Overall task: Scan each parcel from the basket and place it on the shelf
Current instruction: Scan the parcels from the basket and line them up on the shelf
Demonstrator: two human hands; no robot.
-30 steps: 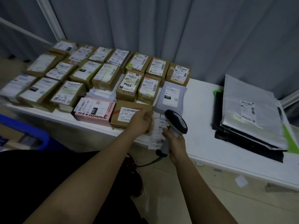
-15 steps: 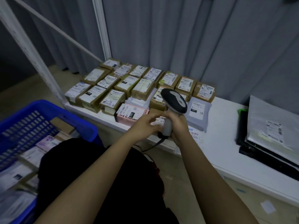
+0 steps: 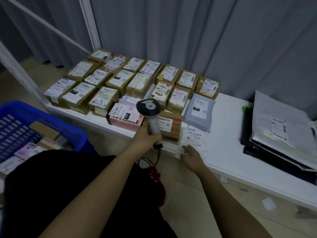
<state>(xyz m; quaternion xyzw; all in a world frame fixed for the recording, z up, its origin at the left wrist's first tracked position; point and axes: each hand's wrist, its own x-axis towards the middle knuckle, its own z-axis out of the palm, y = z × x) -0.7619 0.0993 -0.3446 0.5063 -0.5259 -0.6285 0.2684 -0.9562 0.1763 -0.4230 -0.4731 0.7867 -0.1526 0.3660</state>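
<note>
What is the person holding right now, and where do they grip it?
The left hand grips the scanner by its handle; the right hand holds nothing.

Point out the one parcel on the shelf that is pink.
The pink box printed "INVISIBLE", front row, just left of the scanner; its neighbours are brown cardboard boxes or pale mailer bags.

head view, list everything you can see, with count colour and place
cardboard boxes: about twenty, brown with white labels, packed in rows on the shelf's left part
pink box: one, front edge of shelf
grey mailer: one, right of the boxes
clear bag: one, labelled, front edge of shelf
flat mailers: a stack, silver over black, right end
shelf: one, white
basket: one, blue, lower left, parcels inside
scanner: one, dark head, pale handle
left hand: grips the scanner handle
right hand: open, fingertips at the clear bag
</note>
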